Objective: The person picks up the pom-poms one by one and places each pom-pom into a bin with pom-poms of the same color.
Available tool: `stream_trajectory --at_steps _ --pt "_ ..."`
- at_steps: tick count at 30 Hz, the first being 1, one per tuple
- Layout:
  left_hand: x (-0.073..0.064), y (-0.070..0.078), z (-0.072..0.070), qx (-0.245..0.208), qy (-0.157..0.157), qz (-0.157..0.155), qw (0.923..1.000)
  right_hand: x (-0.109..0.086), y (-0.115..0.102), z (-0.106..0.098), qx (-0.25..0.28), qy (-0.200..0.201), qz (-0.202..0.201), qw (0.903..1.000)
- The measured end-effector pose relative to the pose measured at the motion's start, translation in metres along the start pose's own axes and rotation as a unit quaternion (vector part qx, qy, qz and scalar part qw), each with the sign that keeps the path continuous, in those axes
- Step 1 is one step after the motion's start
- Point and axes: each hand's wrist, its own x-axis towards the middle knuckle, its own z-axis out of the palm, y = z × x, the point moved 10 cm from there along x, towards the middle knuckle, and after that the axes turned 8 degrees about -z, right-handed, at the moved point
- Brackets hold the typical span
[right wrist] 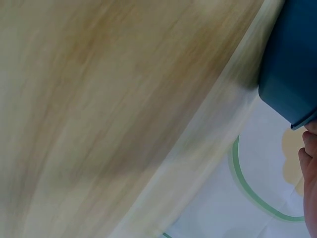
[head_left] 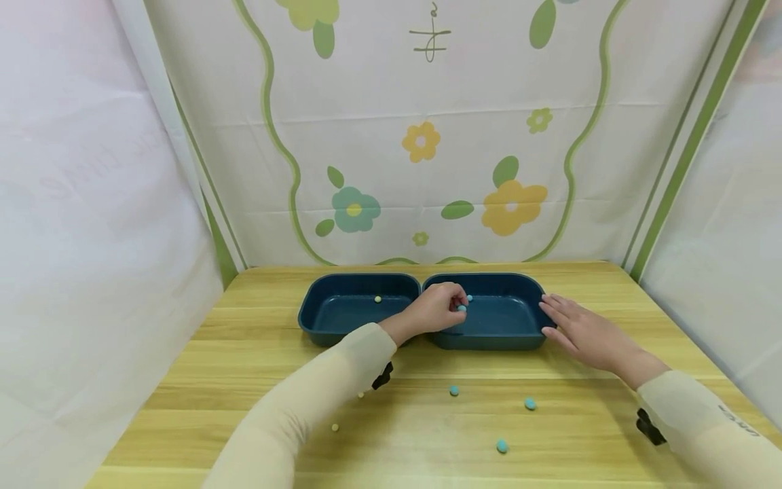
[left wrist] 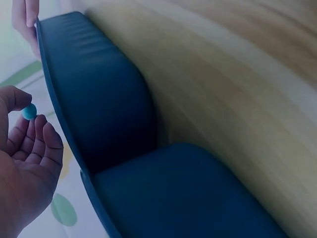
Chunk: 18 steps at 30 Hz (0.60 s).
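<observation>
Over the left side of the right-hand blue tray (head_left: 489,342), my left hand (head_left: 435,309) pinches a small turquoise bead (left wrist: 29,111) between thumb and fingertip. Another turquoise bead (head_left: 470,298) lies inside that tray, close to the fingers. My right hand (head_left: 586,333) has its fingers extended, with the fingertips touching the tray's right rim. In the right wrist view only part of the hand (right wrist: 310,168) shows, at the tray's corner. The left-hand blue tray (head_left: 318,334) holds a small pale yellow bead (head_left: 377,299).
Loose turquoise beads (head_left: 501,445) lie on the wooden table (head_left: 415,435) in front of the right tray. Two pale yellow beads (head_left: 334,427) are near the left forearm. A flower-print cloth (head_left: 379,156) hangs behind the trays, and white cloth walls stand at both sides.
</observation>
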Motion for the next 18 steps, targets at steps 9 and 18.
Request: stream_trajectory --at_steps 9,18 --pt "0.021 -0.009 0.009 0.017 -0.003 -0.046 0.9988 -0.001 0.000 -0.001 -0.004 0.000 -0.001 1.0000" --pt "0.035 -0.016 0.016 0.041 -0.005 -0.083 0.9957 0.000 -0.003 -0.003 -0.003 0.009 -0.006 0.9999"
